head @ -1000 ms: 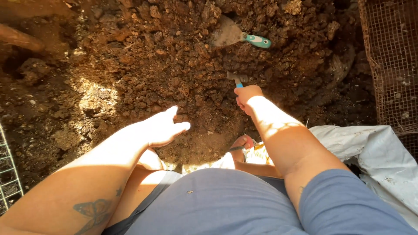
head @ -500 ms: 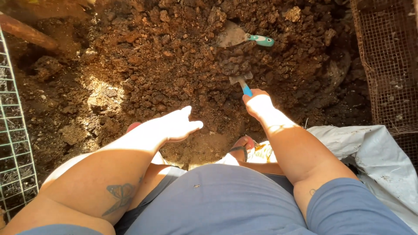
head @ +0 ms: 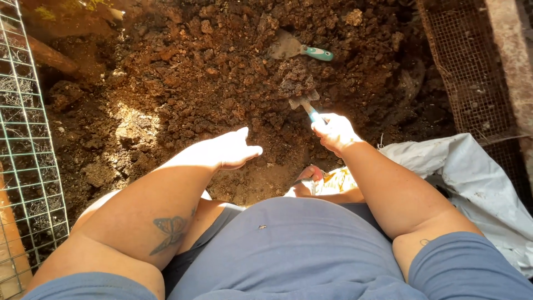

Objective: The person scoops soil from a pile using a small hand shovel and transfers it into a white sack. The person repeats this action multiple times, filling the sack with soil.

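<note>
- Brown, clumpy soil point(head: 183, 83) fills the dug bed, lit in patches by sun; a wire grid panel point(head: 22, 139) stands along its left edge and finer mesh point(head: 472, 72) along its right edge.
- The right hand point(head: 333, 132) is clamped around the teal handle of a small trowel point(head: 305, 104), whose metal blade carries a heaped clod of dark earth, lifted just above the soil near the middle of the bed.
- The trowel looks stiff and light in itself, though likely front-heavy with its load; the crumbly clod would probably spill if tilted. The handle is the sensible place to grip.
- The left hand point(head: 230, 151) hovers over the soil, holding nothing, fingers extended and close together, palm down.
- A second trowel point(head: 300, 49), grey blade and teal handle, lies on the soil toward the far edge.
- A white sheet point(head: 472, 172) lies crumpled at the bed's right edge.
</note>
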